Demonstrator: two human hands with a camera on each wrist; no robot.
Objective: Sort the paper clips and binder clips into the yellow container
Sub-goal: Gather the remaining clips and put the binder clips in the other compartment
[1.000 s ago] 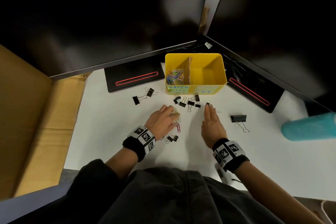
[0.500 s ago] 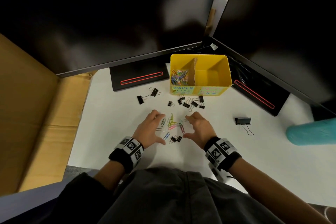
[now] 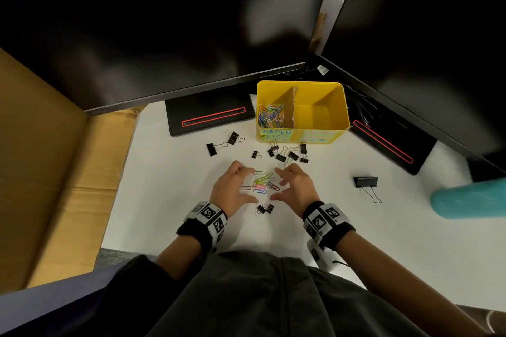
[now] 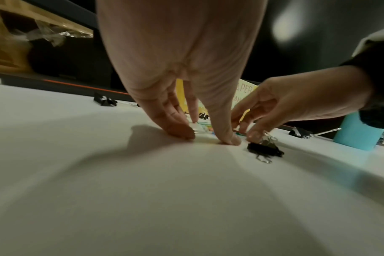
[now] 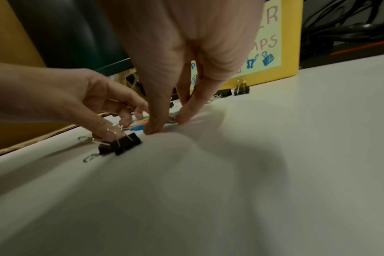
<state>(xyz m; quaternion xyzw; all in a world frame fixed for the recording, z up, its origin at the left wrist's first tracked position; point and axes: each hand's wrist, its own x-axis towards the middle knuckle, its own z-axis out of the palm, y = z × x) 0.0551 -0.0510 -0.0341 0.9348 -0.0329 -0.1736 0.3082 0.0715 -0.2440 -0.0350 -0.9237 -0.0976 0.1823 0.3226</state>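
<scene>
The yellow container point(image 3: 342, 107) stands at the back of the white table; its left compartment holds coloured paper clips point(image 3: 269, 117), its right one looks bare. A small pile of loose paper clips point(image 3: 261, 183) lies between my hands. My left hand point(image 3: 242, 186) and right hand point(image 3: 287, 185) cup the pile from either side, fingertips on the table, gripping nothing. In the left wrist view my left fingertips point(image 4: 182, 132) press down beside the clips. Small black binder clips point(image 3: 264, 208) lie just near of the pile, by my thumbs point(image 5: 121, 145).
More binder clips lie before the container point(image 3: 287, 155), to its left point(image 3: 221, 143) and singly point(image 3: 256, 154); a large one point(image 3: 365, 181) sits to the right. A teal bottle point(image 3: 471, 195) lies at far right. Monitor stands point(image 3: 210, 117) flank the container; cardboard point(image 3: 54, 172) walls the left.
My right hand came in from flat on the table to face the left. Both hands have drawn closer, and the scattered paper clips now sit in a tighter pile.
</scene>
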